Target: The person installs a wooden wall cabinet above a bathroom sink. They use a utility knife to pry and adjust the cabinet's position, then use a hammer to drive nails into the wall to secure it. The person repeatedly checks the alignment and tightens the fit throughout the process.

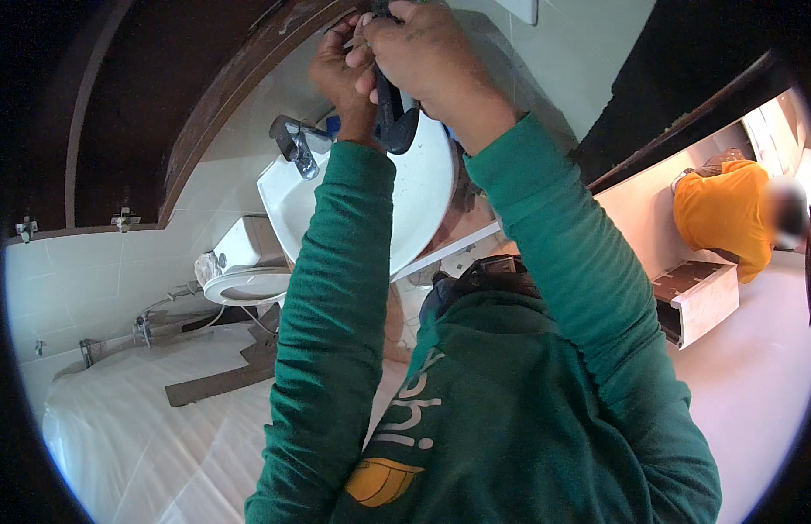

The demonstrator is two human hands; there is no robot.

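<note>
Both my arms reach up to the top of the view, at the lower edge of a dark brown wooden cabinet [222,105]. My right hand [427,57] is closed around a black tool [393,109] with a rounded, bent lower end; its upper end is cut off by the frame, so I cannot tell its kind. Right beside it, my left hand [337,74] has its fingers curled together against the cabinet edge. What they pinch, if anything, is hidden. Below the hands lies a white washbasin [423,188] with a chrome faucet [296,144].
To the left stand a toilet [248,284] and a plastic-covered bathtub [135,437] with a brown board [218,384] on it. Metal hinges [123,220] stick out from the cabinet. At right, a person in orange [720,210] bends near an open wooden box [698,301].
</note>
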